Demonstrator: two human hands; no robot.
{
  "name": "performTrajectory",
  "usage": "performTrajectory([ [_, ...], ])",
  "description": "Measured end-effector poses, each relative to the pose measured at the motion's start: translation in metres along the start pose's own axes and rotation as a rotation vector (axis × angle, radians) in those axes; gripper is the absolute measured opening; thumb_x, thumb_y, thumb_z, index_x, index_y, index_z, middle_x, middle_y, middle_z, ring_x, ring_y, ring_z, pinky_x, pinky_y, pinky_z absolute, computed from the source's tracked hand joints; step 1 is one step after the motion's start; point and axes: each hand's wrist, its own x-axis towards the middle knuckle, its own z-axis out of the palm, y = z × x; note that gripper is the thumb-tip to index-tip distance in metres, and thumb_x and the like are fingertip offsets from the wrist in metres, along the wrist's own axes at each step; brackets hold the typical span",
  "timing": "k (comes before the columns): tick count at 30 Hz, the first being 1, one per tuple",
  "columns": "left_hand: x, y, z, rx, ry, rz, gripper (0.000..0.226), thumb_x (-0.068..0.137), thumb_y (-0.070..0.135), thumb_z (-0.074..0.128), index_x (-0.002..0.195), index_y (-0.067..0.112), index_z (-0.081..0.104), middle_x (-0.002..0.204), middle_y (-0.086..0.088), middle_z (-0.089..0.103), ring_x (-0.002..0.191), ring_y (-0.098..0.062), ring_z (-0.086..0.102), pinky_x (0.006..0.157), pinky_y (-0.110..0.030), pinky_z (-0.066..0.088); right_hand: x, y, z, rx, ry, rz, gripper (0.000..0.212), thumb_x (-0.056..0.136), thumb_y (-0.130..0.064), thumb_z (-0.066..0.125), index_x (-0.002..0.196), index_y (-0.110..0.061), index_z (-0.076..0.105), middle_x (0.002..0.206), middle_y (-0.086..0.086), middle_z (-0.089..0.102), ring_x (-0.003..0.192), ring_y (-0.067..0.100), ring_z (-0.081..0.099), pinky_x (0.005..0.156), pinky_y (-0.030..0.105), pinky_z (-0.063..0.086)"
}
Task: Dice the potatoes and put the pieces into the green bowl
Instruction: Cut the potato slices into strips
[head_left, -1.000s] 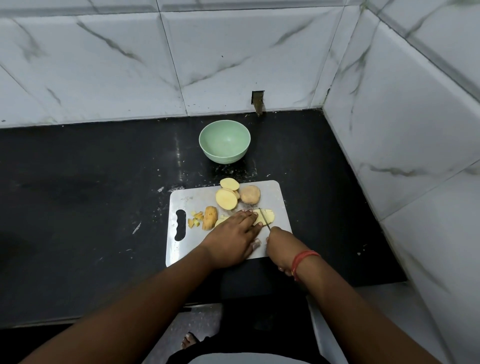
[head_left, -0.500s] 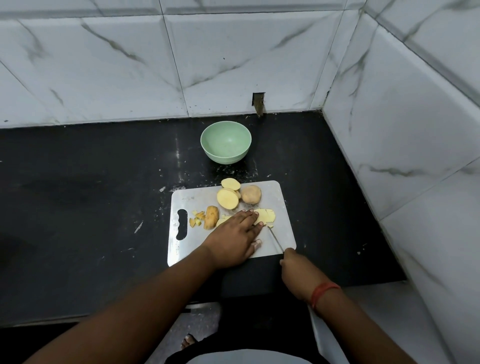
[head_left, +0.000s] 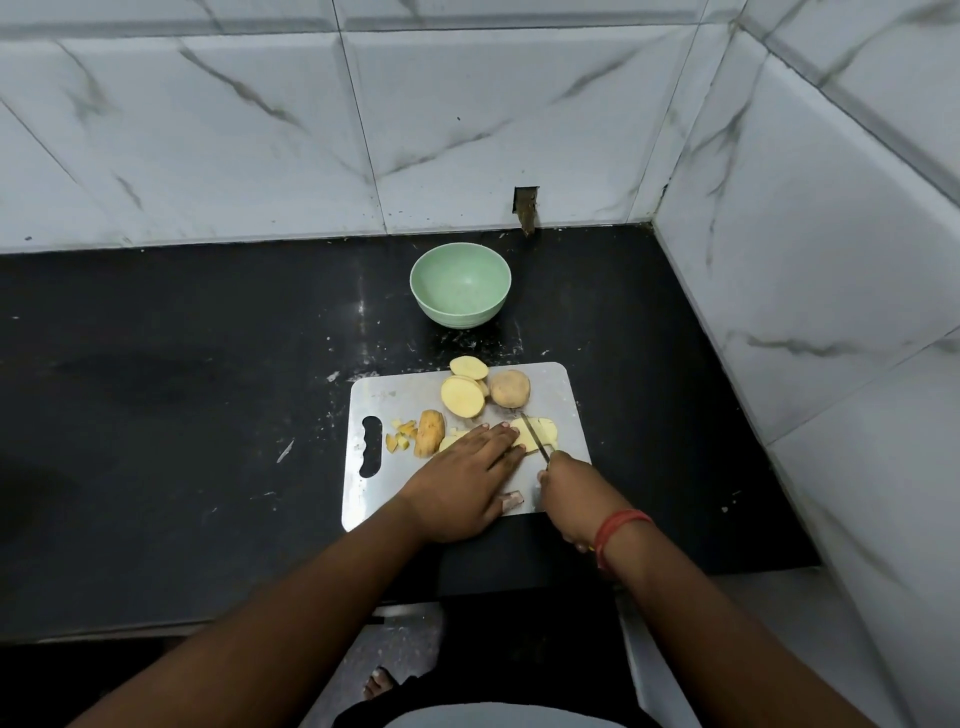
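A metal cutting board (head_left: 563, 397) lies on the black counter. On it my left hand (head_left: 462, 483) presses flat with straight fingers on a pale potato slice (head_left: 543, 434). My right hand (head_left: 571, 493) grips a knife (head_left: 535, 435) whose blade lies across that slice. Behind sit two cut halves (head_left: 463, 396), (head_left: 468, 367) and a skinned piece (head_left: 510, 388). A brown-skinned piece (head_left: 430, 440) and small diced bits (head_left: 401, 436) lie to the left. The green bowl (head_left: 460, 292) stands behind the board and looks empty.
White marble-tiled walls close the counter at the back and on the right (head_left: 810, 291). The black counter (head_left: 182, 415) stretches wide to the left, with small scraps on it. Its front edge runs just below the board.
My right hand pulled the knife back toward the board's front edge, then pushed it forward again onto the slice. My left hand stayed on the potato.
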Motion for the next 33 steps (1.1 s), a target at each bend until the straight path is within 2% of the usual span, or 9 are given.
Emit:
performTrajectory([
  [6, 0.004, -0.002, -0.001, 0.0, -0.005, 0.018, 0.063, 0.102, 0.05, 0.039, 0.148, 0.008, 0.048, 0.153, -0.018, 0.044, 0.144, -0.033, 0.037, 0.122, -0.038, 0.017, 0.009, -0.003, 0.008, -0.027, -0.014, 0.027, 0.029, 0.096, -0.007, 0.049, 0.123, -0.005, 0.041, 0.087, 0.011, 0.059, 0.078, 0.03, 0.06, 0.055, 0.03, 0.045],
  [9, 0.006, -0.005, 0.0, 0.048, 0.011, 0.044, 0.062, 0.1, 0.049, 0.043, 0.144, 0.007, 0.053, 0.145, -0.017, 0.052, 0.137, -0.033, 0.045, 0.119, -0.04, 0.027, 0.011, -0.006, 0.011, -0.021, -0.007, -0.037, 0.016, 0.097, -0.011, 0.044, 0.113, -0.012, 0.044, 0.113, 0.02, 0.061, 0.101, 0.031, 0.062, 0.077, 0.033, 0.049],
  [11, 0.007, -0.006, 0.001, 0.054, 0.021, 0.057, 0.061, 0.099, 0.048, 0.045, 0.142, 0.007, 0.055, 0.141, -0.017, 0.054, 0.134, -0.033, 0.047, 0.117, -0.041, 0.032, 0.014, -0.009, 0.011, -0.023, -0.036, 0.001, 0.024, 0.098, -0.015, 0.044, 0.122, -0.017, 0.04, 0.124, 0.02, 0.058, 0.105, 0.032, 0.062, 0.067, 0.033, 0.047],
  [13, 0.008, -0.006, 0.002, 0.054, 0.024, 0.054, 0.061, 0.099, 0.049, 0.041, 0.141, 0.007, 0.056, 0.141, -0.017, 0.055, 0.134, -0.034, 0.048, 0.116, -0.043, 0.035, 0.015, -0.009, 0.013, -0.005, -0.063, 0.095, 0.041, 0.098, -0.015, 0.045, 0.138, -0.014, 0.032, 0.109, 0.017, 0.06, 0.078, 0.027, 0.06, 0.047, 0.031, 0.036],
  [16, 0.008, -0.005, 0.001, 0.059, 0.037, 0.043, 0.062, 0.1, 0.05, 0.038, 0.141, 0.007, 0.056, 0.141, -0.016, 0.055, 0.134, -0.034, 0.049, 0.116, -0.043, 0.035, 0.01, -0.006, 0.017, -0.05, -0.054, 0.082, 0.018, 0.096, -0.006, 0.047, 0.113, -0.007, 0.04, 0.073, 0.007, 0.047, 0.055, 0.017, 0.042, 0.042, 0.027, 0.028],
  [20, 0.007, -0.003, 0.003, 0.079, 0.068, 0.037, 0.059, 0.1, 0.05, 0.049, 0.141, 0.008, 0.057, 0.141, -0.015, 0.055, 0.133, -0.032, 0.049, 0.116, -0.04, 0.034, 0.003, 0.004, 0.024, 0.034, -0.021, 0.072, 0.011, 0.097, -0.009, 0.043, 0.108, -0.009, 0.044, 0.088, 0.009, 0.053, 0.076, 0.025, 0.059, 0.045, 0.027, 0.033],
  [25, 0.007, -0.001, 0.004, 0.072, 0.047, 0.014, 0.061, 0.101, 0.051, 0.045, 0.143, 0.008, 0.053, 0.145, -0.015, 0.052, 0.137, -0.032, 0.045, 0.115, -0.039, 0.036, -0.009, 0.019, 0.034, 0.02, -0.011, 0.039, 0.005, 0.098, -0.011, 0.039, 0.102, -0.01, 0.041, 0.087, 0.006, 0.052, 0.067, 0.016, 0.05, 0.052, 0.027, 0.034],
  [30, 0.006, -0.002, 0.009, 0.03, 0.007, -0.003, 0.064, 0.102, 0.051, 0.041, 0.148, 0.007, 0.048, 0.15, -0.016, 0.046, 0.142, -0.033, 0.038, 0.12, -0.043, 0.031, -0.026, 0.035, 0.039, 0.043, -0.063, 0.002, 0.02, 0.101, -0.014, 0.037, 0.117, -0.004, 0.046, 0.112, 0.016, 0.059, 0.101, 0.031, 0.06, 0.074, 0.03, 0.04],
  [33, 0.004, -0.003, 0.011, -0.003, 0.017, -0.009, 0.064, 0.102, 0.051, 0.041, 0.15, 0.009, 0.046, 0.154, -0.015, 0.042, 0.144, -0.031, 0.036, 0.122, -0.042, 0.029, -0.035, 0.036, 0.031, 0.098, -0.014, -0.012, 0.018, 0.104, -0.022, 0.036, 0.107, -0.008, 0.047, 0.1, 0.01, 0.06, 0.086, 0.023, 0.062, 0.066, 0.03, 0.045],
])
